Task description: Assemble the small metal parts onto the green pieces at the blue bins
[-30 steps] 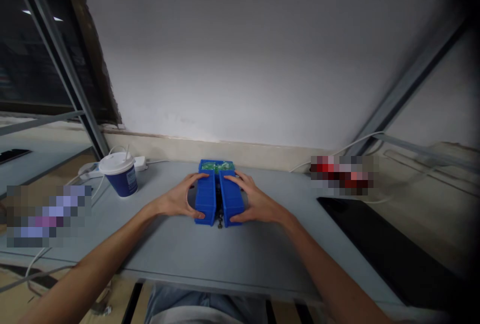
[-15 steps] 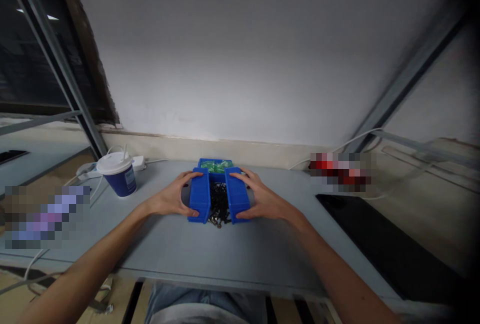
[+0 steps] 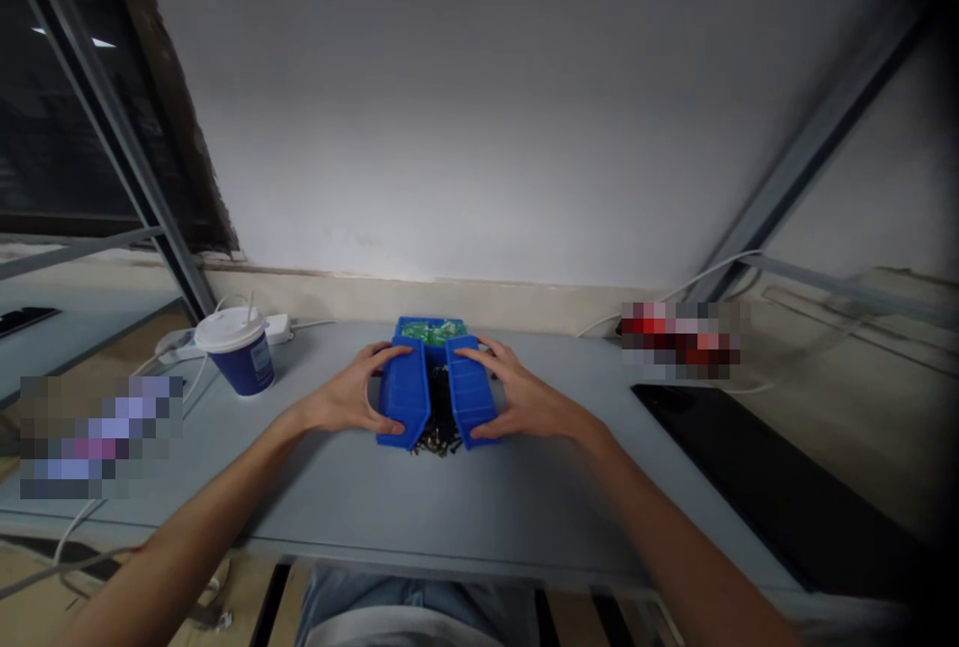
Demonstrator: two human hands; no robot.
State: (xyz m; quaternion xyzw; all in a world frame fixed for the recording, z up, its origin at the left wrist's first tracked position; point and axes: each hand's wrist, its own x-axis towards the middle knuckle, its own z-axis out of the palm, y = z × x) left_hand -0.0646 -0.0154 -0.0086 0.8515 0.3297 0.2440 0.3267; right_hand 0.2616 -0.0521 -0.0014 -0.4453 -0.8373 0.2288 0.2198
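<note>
Two blue plastic bins are tipped on their sides on the grey table (image 3: 450, 517), a narrow gap between them. My left hand (image 3: 352, 392) grips the left blue bin (image 3: 405, 392), fingers at its far end and thumb at its near end. In the same way my right hand (image 3: 516, 392) holds the right blue bin (image 3: 472, 392). Small dark and metallic parts (image 3: 441, 439) lie in the gap and spill out at its near end. Just behind stands a third blue bin (image 3: 400, 324) with green plastic wrapping (image 3: 435, 331) in it.
A lidded blue and white cup (image 3: 244, 357) and a white power adapter (image 3: 277, 328) with cables stand at the left. On the right are a black flat panel (image 3: 764, 487) and a blurred red item (image 3: 678, 335). A wall rises behind the table.
Both hands have brought the two bins closer together, mostly the left one moving right. The gap over the small parts is narrower, and the bins' tilt has changed slightly.
</note>
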